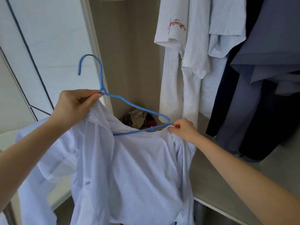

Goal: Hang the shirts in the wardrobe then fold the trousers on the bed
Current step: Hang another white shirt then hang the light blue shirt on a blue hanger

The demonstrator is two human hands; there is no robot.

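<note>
A pale blue-white shirt (129, 168) hangs in front of me, partly on a blue hanger (134, 106). My left hand (73, 106) pinches the hanger at the base of its hook together with the shirt's left shoulder. My right hand (181, 129) pinches the shirt's fabric at the hanger's right end, which still pokes out of the neck opening. The hook (88, 62) points up and to the left, free of any rail.
The open wardrobe (129, 54) is ahead, its white door (48, 38) on the left. White t-shirts (191, 51) and dark garments (259, 86) hang at the right above a grey shelf (219, 184). A heap of clothes (139, 119) lies low inside.
</note>
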